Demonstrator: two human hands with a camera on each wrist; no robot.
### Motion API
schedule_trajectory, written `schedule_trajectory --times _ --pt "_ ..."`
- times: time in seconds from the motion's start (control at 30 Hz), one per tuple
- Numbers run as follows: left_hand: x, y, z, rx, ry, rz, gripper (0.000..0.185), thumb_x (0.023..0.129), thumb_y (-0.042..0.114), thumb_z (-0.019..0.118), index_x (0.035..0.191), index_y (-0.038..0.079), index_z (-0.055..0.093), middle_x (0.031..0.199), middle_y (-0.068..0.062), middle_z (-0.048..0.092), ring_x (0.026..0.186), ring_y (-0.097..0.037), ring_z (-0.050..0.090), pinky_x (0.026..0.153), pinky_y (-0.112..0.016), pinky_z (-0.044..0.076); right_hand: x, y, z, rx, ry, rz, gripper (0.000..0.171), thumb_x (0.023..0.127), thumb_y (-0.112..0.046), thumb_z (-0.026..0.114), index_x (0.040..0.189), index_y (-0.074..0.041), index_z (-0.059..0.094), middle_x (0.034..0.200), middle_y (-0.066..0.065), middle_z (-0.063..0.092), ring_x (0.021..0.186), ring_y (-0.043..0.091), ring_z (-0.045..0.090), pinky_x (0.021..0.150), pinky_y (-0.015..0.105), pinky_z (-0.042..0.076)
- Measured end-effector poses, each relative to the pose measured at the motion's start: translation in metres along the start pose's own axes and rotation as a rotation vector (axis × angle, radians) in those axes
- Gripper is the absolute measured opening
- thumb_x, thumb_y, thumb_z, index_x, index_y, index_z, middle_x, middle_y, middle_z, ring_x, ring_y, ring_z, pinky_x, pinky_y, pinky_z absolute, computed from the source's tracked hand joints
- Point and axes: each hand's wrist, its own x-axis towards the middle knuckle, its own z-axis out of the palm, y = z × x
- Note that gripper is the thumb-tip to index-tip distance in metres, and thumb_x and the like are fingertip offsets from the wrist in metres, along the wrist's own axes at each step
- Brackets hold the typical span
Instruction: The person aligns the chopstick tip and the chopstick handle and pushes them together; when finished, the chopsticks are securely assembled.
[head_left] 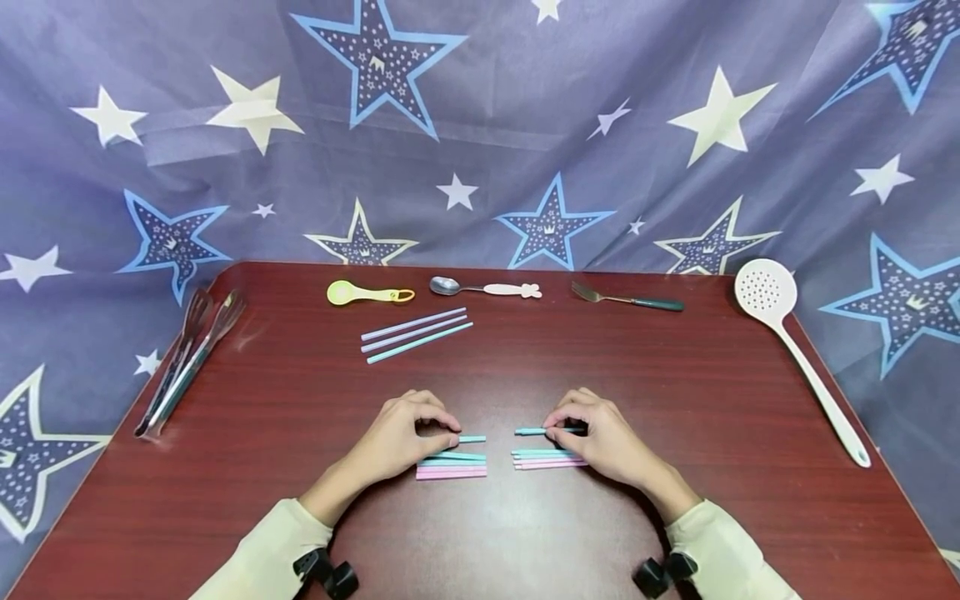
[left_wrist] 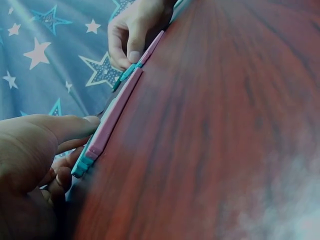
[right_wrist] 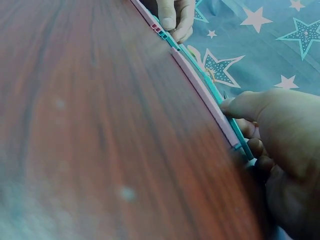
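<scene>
My left hand (head_left: 408, 435) pinches a short teal straw piece (head_left: 472, 438) between thumb and fingers, low over the table. Across a small gap, my right hand (head_left: 603, 433) pinches another short teal straw piece (head_left: 529, 432). Just in front of the left fingers lies a row of short straw pieces, teal (head_left: 468, 456) and pink (head_left: 452, 472). A matching row, teal (head_left: 536, 452) and pink (head_left: 543, 464), lies by the right hand and is partly hidden by it. Both hands and the pink pieces (left_wrist: 115, 115) also appear in the left wrist view.
Three long straws (head_left: 416, 330), two purple and one teal, lie farther back. Along the rear edge are a yellow measuring spoon (head_left: 367, 293), a spoon (head_left: 487, 288) and a fork (head_left: 630, 298). Metal tongs (head_left: 187, 362) lie left, a white skimmer (head_left: 802, 350) right.
</scene>
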Motion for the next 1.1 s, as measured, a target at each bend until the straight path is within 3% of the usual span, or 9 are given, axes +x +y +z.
schedule_trajectory --times 0.67,0.97,1.1 --pt "-0.0064 0.0013 -0.0059 -0.007 -0.044 -0.068 0.015 0.080 0.025 0.089 0.093 0.030 0.084 0.094 0.018 0.068 0.094 -0.005 0.061 0.084 -0.027 0.048 -0.0018 0.0025 0.0079 0.071 0.056 -0.067 0.014 0.086 -0.003 0.082 0.090 -0.016 0.078 0.084 -0.010 0.066 0.079 0.010 0.061 0.069 0.024 0.050" --pt "-0.0031 -0.0001 -0.0026 0.001 -0.003 -0.023 0.013 0.080 0.020 0.089 0.089 0.028 0.085 0.091 0.015 0.070 0.091 -0.006 0.062 0.078 -0.025 0.050 -0.0012 0.0000 0.0023 0.087 0.067 -0.054 0.014 0.087 -0.003 0.081 0.091 -0.016 0.078 0.087 -0.009 0.068 0.079 0.002 0.062 0.070 0.020 0.051" --pt "-0.0014 0.0022 -0.0044 0.028 -0.011 -0.008 0.012 0.082 0.020 0.088 0.089 0.029 0.084 0.091 0.017 0.071 0.094 -0.004 0.063 0.084 -0.029 0.048 0.0008 -0.0004 -0.0001 0.055 0.101 -0.073 0.015 0.086 -0.002 0.080 0.091 -0.016 0.079 0.086 -0.008 0.068 0.077 0.003 0.062 0.069 0.020 0.050"
